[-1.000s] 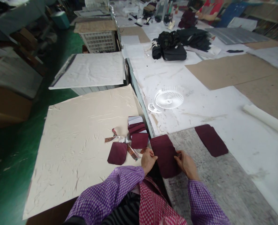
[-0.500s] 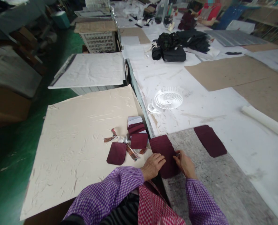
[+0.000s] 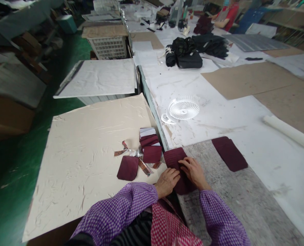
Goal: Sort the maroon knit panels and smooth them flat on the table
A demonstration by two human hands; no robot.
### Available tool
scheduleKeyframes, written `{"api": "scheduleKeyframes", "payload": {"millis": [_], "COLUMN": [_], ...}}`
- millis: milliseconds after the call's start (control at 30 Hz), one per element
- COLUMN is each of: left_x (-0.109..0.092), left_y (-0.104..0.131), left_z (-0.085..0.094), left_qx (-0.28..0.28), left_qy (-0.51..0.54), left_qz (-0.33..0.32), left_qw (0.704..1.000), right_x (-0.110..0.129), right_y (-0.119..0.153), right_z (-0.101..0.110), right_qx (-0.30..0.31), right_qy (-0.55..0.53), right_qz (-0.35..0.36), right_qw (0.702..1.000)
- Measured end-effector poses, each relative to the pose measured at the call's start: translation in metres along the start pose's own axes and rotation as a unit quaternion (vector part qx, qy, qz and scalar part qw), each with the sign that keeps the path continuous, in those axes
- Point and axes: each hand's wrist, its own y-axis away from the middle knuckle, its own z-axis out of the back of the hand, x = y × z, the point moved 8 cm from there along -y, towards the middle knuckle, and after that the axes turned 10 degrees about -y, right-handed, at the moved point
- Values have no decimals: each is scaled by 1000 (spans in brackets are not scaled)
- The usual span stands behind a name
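Observation:
A row of overlapping maroon fabric pieces (image 3: pixel 185 184) lies in front of me on the grey mat (image 3: pixel 226 201). My left hand (image 3: pixel 167 181) rests on the left edge of these pieces, fingers laid over them and thumb hidden. Across their upper right part lies my right hand (image 3: pixel 194 171), its fingers apart and the tips touching the cloth. Another maroon stack (image 3: pixel 230 153) sits farther right on the mat. To the left are a pile of maroon and pale pieces (image 3: pixel 152 153), a single maroon piece (image 3: pixel 127 168) and patterned strips (image 3: pixel 144 166).
A cream board (image 3: pixel 90 150) extends on my left. On the white table ahead stand a small white fan (image 3: pixel 184 109) and black folded goods (image 3: pixel 190 58). A paper roll (image 3: pixel 286 131) lies to the right. One person in red (image 3: pixel 228 17) is at the far end.
My right hand has moved from the right edge of the maroon pieces up and left onto their top, its fingers spreading. My left hand has stayed nearly in place.

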Motion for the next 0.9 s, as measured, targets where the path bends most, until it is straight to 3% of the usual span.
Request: {"api": "scheduleKeyframes", "payload": {"millis": [267, 367, 533, 700, 900], "left_x": [-2, -1, 0, 1, 0], "left_y": [-1, 0, 2, 2, 4], "left_z": [-4, -5, -3, -2, -4], "left_qx": [17, 14, 2, -1, -2], "left_qy": [-12, -11, -6, 3, 9], "left_qz": [0, 2, 4, 8, 7], "left_qw": [1000, 1000, 1000, 1000, 1000], "right_x": [23, 22, -17, -61, -76], "right_y": [-17, -16, -6, 25, 49], "right_z": [-1, -3, 2, 1, -12], "right_qx": [67, 84, 72, 66, 41], "right_qy": [13, -12, -60, -104, -90], "right_qz": [53, 55, -33, -164, -259], "right_qw": [996, 995, 995, 979, 961]}}
